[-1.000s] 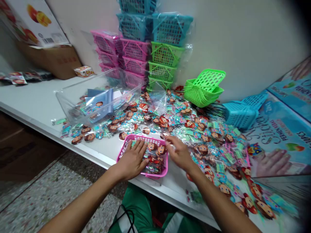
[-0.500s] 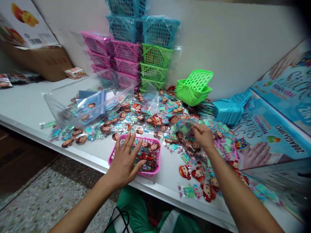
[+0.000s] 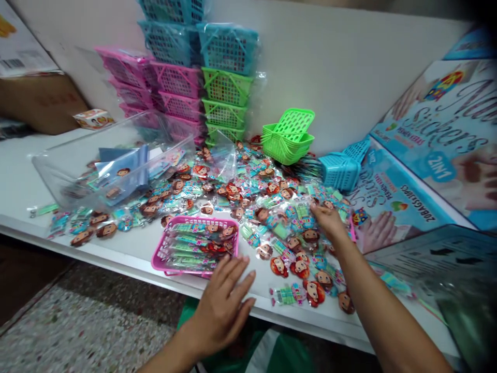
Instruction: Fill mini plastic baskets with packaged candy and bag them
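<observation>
My left hand (image 3: 225, 300), fingers stretched out and holding nothing, is at the near right corner of a pink basket (image 3: 156, 254). Inside the basket lie several clear packets (image 3: 190, 247) with green contents and cartoon heads, lined up side by side. My right hand (image 3: 330, 223) reaches into the loose heap on the right. Its fingers are pinched at the edge of a clear packet (image 3: 304, 213) with a green striped part; the fingertips are partly hidden. More packets with red- and brown-haired cartoon heads (image 3: 313, 293) are scattered around it.
A clear plastic bin (image 3: 58, 176) holding blue sheets stands at the left. Behind it rise stacks of wrapped pink baskets (image 3: 176, 80), green baskets (image 3: 225, 88) and blue baskets (image 3: 229, 49). Nested green baskets (image 3: 287, 140) and blue baskets (image 3: 339, 171) stand farther right, by printed sticker boxes (image 3: 427, 134).
My left hand has moved from over the pink basket to its near right corner, uncovering the packets. My right hand stays at the heap, its packet now lower among the others. The view has shifted right.
</observation>
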`<control>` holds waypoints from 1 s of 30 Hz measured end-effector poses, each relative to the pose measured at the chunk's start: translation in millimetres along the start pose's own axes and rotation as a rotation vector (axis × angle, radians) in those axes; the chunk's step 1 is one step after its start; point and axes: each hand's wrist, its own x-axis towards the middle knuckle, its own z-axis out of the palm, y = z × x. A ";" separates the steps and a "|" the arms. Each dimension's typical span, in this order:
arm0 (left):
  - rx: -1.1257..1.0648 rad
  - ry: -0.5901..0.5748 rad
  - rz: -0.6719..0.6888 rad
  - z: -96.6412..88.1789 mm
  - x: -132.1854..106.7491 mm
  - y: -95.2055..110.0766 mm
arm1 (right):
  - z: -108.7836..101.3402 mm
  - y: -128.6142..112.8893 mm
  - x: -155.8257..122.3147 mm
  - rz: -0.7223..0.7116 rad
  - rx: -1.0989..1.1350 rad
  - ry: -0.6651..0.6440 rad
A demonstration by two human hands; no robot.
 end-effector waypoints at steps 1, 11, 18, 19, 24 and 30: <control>-0.029 -0.043 0.013 6.7 -1.5 5.7 | -1.8 -0.1 0.3 -0.003 0.026 0.013; -0.328 -0.281 -0.064 41.9 8.4 25.4 | -23.3 -20.0 2.4 0.136 0.411 0.120; -0.621 -0.235 -0.242 46.6 19.3 35.5 | -38.0 -39.9 -10.2 0.183 0.571 0.065; -0.648 -0.226 -0.265 47.7 18.6 36.4 | -41.4 -44.0 -13.0 0.183 0.581 0.030; -0.944 -0.039 -0.630 49.7 17.0 35.8 | -45.4 -69.2 -65.6 0.153 0.476 -0.409; -1.752 -0.268 -1.004 47.6 8.9 37.3 | 15.1 -77.2 -194.3 -0.005 0.139 -0.889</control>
